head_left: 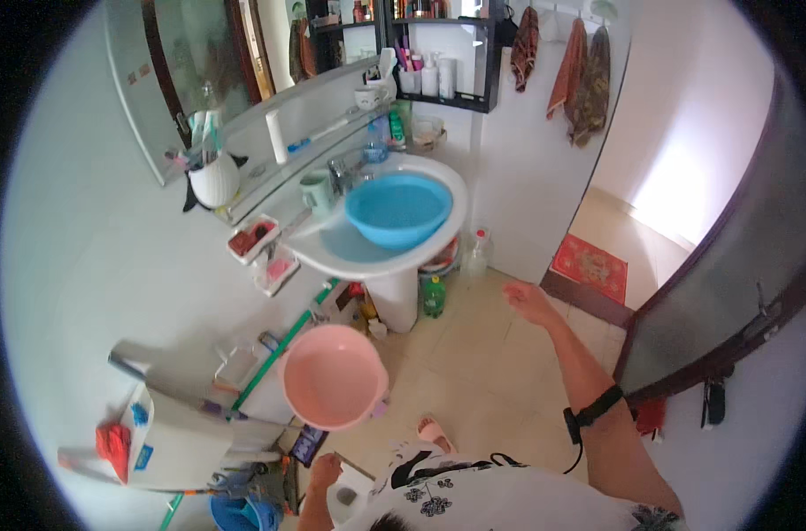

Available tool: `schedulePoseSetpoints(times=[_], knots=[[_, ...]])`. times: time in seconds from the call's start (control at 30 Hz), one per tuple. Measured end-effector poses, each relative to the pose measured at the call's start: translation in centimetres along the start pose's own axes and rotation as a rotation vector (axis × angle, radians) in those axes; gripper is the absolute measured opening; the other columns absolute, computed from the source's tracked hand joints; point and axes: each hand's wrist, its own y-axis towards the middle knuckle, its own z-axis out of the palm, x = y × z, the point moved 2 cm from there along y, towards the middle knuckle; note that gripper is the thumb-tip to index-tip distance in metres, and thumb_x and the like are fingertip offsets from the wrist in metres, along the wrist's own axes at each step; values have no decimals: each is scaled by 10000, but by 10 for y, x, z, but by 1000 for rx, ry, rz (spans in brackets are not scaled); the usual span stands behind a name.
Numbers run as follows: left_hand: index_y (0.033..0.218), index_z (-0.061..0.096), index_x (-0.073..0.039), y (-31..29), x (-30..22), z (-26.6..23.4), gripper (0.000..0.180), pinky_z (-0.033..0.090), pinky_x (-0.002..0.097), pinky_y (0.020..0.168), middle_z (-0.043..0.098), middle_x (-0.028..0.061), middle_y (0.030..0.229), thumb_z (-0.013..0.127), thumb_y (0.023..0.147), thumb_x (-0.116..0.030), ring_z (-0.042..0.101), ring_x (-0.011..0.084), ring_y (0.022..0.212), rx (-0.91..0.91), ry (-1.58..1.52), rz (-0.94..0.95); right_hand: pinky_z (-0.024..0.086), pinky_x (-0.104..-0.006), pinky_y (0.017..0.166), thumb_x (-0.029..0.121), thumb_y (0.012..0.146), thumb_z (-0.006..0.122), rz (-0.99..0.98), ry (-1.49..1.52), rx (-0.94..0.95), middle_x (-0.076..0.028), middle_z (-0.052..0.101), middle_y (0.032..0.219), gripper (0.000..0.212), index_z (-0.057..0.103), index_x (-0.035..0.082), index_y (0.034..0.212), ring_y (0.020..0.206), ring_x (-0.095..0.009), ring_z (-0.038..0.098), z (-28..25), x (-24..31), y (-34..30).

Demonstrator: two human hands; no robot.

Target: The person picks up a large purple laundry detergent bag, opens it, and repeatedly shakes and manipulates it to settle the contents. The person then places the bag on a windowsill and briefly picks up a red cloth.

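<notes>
Out over the tiled floor, my right hand (528, 304) is stretched forward with its fingers loosely bent and apart. Nothing shows in it, and a black band (595, 414) circles that forearm. My left hand (327, 470) is low near my body, its fingers curled in with no object visible. Just ahead of that hand is a pink basin (334, 376) that looks bare inside. Farther off, a light blue basin (399, 211) rests in the white pedestal sink (332, 248). A pale green mug (316, 191) stands at the sink's back left, beside the faucet (339, 175).
A green bottle (434, 297) and a clear jug (479, 251) stand on the floor by the pedestal. To the right, a door (713, 257) stands open beside a red mat (590, 267). A green pole (283, 345) leans at the left; a blue bucket (235, 513) is below.
</notes>
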Motion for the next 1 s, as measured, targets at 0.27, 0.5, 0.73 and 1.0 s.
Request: schedulePoseSetpoints(times=[0.27, 0.5, 0.73, 1.0], knots=[[761, 556, -37, 96, -88, -66, 224, 465, 383, 575, 605, 110, 617, 469, 853, -222, 619, 265, 627, -150, -196, 39, 349, -387, 990, 299, 811, 624, -466, -463, 159, -166, 463, 1275, 365, 573, 81, 1098, 1178, -306, 440, 20, 149, 192], [707, 550, -18, 70, -99, -66, 253, 451, 348, 537, 592, 101, 597, 499, 856, -216, 583, 223, 550, -340, -345, -418, 272, -459, 1032, 296, 804, 613, -867, -767, 165, -238, 326, 1361, 298, 604, 55, 980, 1255, -377, 325, 93, 216, 369], [686, 546, -4, -26, -144, 13, 265, 444, 325, 497, 604, 92, 581, 528, 843, -216, 578, 170, 512, -552, -676, -798, 235, -452, 1046, 298, 850, 542, -961, -886, 182, -235, 304, 1383, 301, 621, 11, 807, 1289, -356, 282, 145, 229, 456], [687, 550, 4, -42, -242, 52, 262, 430, 297, 497, 593, 77, 572, 536, 839, -209, 560, 144, 525, -705, -702, -921, 254, -446, 1034, 318, 871, 504, -990, -676, 272, -255, 349, 1344, 358, 606, -18, 939, 1249, -397, 327, 135, 224, 466]])
